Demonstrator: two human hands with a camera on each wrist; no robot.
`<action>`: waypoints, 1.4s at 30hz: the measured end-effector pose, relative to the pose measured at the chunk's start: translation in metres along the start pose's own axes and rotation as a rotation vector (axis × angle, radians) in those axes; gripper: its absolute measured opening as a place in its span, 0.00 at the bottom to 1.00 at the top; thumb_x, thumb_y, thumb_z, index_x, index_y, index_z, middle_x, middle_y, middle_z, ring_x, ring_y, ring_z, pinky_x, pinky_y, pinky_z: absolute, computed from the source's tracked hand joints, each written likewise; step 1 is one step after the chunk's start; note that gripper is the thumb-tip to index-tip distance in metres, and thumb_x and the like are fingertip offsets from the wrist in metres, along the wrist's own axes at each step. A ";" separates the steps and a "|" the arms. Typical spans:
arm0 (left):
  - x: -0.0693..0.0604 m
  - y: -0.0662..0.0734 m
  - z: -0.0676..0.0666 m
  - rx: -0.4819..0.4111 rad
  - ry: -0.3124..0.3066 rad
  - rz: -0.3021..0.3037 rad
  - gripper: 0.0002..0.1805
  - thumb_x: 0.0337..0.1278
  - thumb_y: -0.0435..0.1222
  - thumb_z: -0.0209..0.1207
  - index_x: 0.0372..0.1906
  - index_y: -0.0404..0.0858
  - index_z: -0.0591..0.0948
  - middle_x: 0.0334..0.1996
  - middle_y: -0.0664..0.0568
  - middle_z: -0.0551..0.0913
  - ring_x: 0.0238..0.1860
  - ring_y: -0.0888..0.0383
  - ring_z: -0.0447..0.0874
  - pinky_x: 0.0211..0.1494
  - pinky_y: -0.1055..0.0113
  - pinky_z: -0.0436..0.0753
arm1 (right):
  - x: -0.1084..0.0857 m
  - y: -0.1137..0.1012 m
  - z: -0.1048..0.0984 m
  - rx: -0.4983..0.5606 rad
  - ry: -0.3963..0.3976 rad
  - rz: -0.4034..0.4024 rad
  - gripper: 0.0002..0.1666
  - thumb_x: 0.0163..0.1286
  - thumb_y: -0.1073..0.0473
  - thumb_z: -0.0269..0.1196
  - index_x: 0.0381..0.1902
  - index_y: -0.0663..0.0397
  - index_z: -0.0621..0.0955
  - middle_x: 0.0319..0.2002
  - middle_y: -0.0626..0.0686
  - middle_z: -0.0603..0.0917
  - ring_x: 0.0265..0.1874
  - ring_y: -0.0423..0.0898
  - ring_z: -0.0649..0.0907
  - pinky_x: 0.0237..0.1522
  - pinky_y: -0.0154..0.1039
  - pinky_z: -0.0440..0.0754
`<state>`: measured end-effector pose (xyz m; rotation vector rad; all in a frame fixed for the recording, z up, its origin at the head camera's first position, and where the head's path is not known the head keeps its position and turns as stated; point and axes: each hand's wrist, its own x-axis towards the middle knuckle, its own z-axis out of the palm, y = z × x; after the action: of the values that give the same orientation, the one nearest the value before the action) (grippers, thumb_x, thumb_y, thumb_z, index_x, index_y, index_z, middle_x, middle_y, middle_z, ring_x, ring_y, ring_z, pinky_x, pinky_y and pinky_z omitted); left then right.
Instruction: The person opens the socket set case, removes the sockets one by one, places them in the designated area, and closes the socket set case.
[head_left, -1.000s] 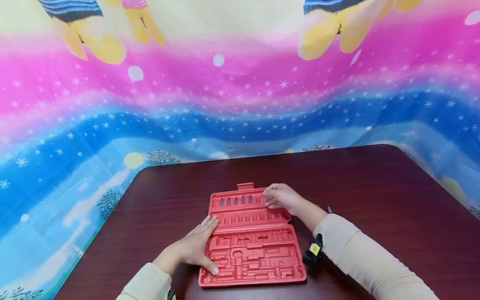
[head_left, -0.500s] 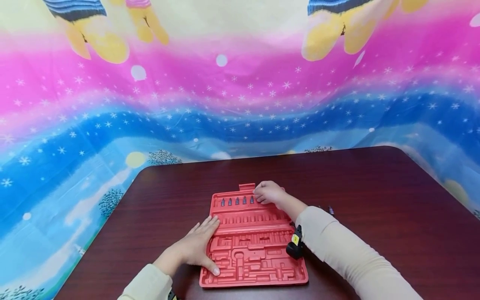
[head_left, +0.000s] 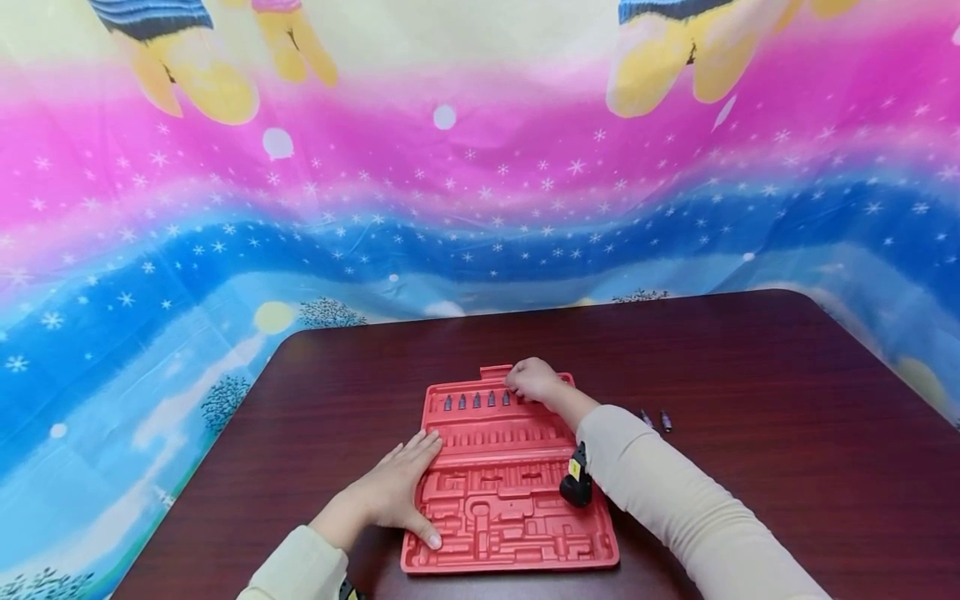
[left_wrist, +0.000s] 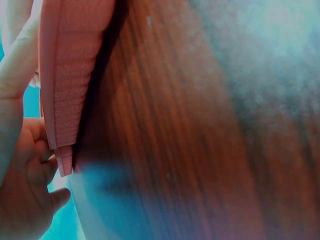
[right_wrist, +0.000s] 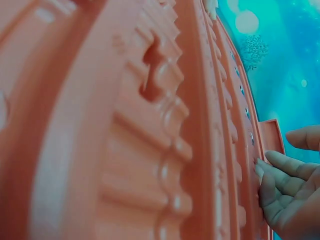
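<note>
A red plastic case [head_left: 517,505] lies unfolded on the dark table, with several dark bits [head_left: 477,400] standing in its far row. My left hand [head_left: 390,492] rests spread over the case's left edge, thumb on the near half. At the far row, just right of the rightmost visible bit, is my right hand [head_left: 534,382]. In the right wrist view the right hand [right_wrist: 292,185] has its fingertips against the case [right_wrist: 200,125], a small dark spot beside them; whether it is a bit I cannot tell. The left wrist view shows the case's side wall [left_wrist: 72,85].
Two loose bits [head_left: 666,421] lie on the table [head_left: 750,375] to the right of the case, close to my right sleeve [head_left: 660,475]. A printed cloth [head_left: 480,167] hangs behind the table. A small latch tab [head_left: 495,371] sticks out from the case's far edge.
My right hand has moved left along the far row toward the bits, and its forearm has shifted left, showing more of the loose bits. My left hand keeps its place on the case.
</note>
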<state>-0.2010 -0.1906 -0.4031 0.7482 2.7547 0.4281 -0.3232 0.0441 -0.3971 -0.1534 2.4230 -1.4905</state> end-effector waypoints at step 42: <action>0.000 -0.002 0.002 -0.037 -0.003 0.008 0.67 0.12 0.66 0.63 0.64 0.32 0.52 0.65 0.43 0.49 0.65 0.48 0.40 0.61 0.49 0.47 | 0.004 -0.015 0.012 0.132 0.036 0.166 0.09 0.59 0.59 0.56 0.31 0.61 0.72 0.29 0.54 0.72 0.31 0.47 0.72 0.32 0.38 0.72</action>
<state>-0.2011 -0.1923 -0.4055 0.7498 2.7344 0.4783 -0.3249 0.0259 -0.3893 0.1006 2.2923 -1.5820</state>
